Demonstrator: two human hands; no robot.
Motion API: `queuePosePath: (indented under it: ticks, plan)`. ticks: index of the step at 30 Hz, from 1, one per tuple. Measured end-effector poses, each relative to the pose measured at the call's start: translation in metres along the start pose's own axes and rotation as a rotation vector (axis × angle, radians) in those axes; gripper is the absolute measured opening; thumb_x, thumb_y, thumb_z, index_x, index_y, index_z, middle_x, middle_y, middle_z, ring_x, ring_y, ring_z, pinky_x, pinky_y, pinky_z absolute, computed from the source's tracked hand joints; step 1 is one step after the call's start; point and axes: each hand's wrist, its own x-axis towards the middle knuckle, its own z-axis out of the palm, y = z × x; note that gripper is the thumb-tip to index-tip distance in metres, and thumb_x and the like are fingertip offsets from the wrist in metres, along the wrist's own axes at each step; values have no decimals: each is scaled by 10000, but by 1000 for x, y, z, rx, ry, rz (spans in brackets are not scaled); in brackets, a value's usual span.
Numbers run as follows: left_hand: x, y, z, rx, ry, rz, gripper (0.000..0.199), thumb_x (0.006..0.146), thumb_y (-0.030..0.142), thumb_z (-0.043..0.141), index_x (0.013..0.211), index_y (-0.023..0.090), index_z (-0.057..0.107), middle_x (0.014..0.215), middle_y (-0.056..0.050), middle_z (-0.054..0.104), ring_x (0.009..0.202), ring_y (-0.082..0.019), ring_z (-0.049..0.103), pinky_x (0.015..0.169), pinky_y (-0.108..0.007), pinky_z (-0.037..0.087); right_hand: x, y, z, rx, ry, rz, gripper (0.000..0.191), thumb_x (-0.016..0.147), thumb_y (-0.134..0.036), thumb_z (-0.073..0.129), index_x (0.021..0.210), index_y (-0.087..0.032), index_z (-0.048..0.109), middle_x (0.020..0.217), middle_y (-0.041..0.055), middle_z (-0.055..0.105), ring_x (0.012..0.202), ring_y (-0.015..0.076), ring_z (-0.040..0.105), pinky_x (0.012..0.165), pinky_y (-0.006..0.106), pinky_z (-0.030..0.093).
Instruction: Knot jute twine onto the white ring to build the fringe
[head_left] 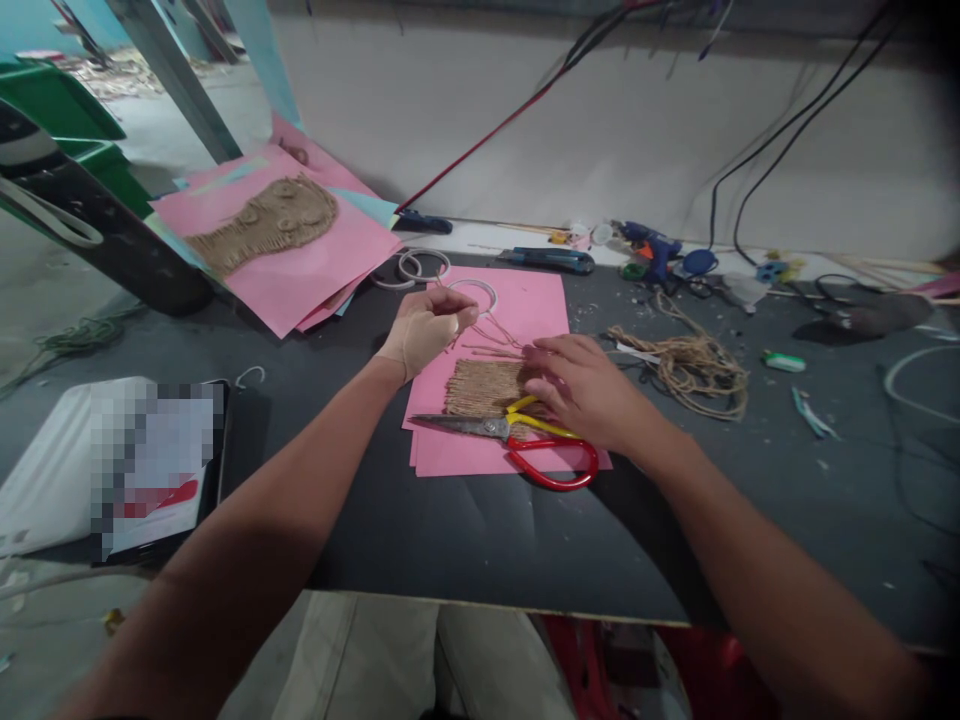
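My left hand is raised over the upper left of the pink paper, its thumb and fingers pinched together on a thin strand of brown twine. A flat panel of twine rows lies on the paper. Over its right end rests my right hand, palm down with fingers stretched out, the fingertips near the strand's end. Scissors with one yellow and one red handle lie across the panel's lower edge, just below the right hand. Part of the panel is hidden under that hand.
A loose twine coil lies to the right. Behind the paper are a box cutter, tape rings and a blue glue gun. Pink sheets with a twine-covered shape stand at back left. A tablet-like device sits left.
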Motion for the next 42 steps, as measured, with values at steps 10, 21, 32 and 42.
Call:
queuePosePath:
  ticks: [10,21,32,42]
  plan:
    - [-2,1,0,18,-25,-17,186,711,296,769,813,144,732,593,11,596,494,-93,480,485,-249,392,-2,5,5,-100,-3,85,417,1008,-406,499,1154,-82,717,1253,209,679,1197,339,573,1063,504,436]
    - [-2,-1,0,-7,-32,-9,162,722,276,776,806,144,733,648,-21,656,500,-86,500,480,-237,410,-1,-2,-4,-12,363,194,303,983,-361,540,1093,-139,714,1148,166,714,1088,293,659,983,455,508]
    - [1,-6,1,-96,-58,-55,210,744,301,797,846,159,680,731,-104,738,640,-168,672,554,-278,518,-4,-1,-7,67,218,440,209,867,-358,694,987,-190,653,720,30,687,628,194,625,595,312,452]
    - [-3,5,1,-124,-93,-90,246,785,248,734,1004,155,675,751,-103,749,559,-129,625,524,-251,492,-4,-1,-4,-8,217,456,242,969,-375,535,909,-199,690,722,66,739,614,216,666,587,321,444]
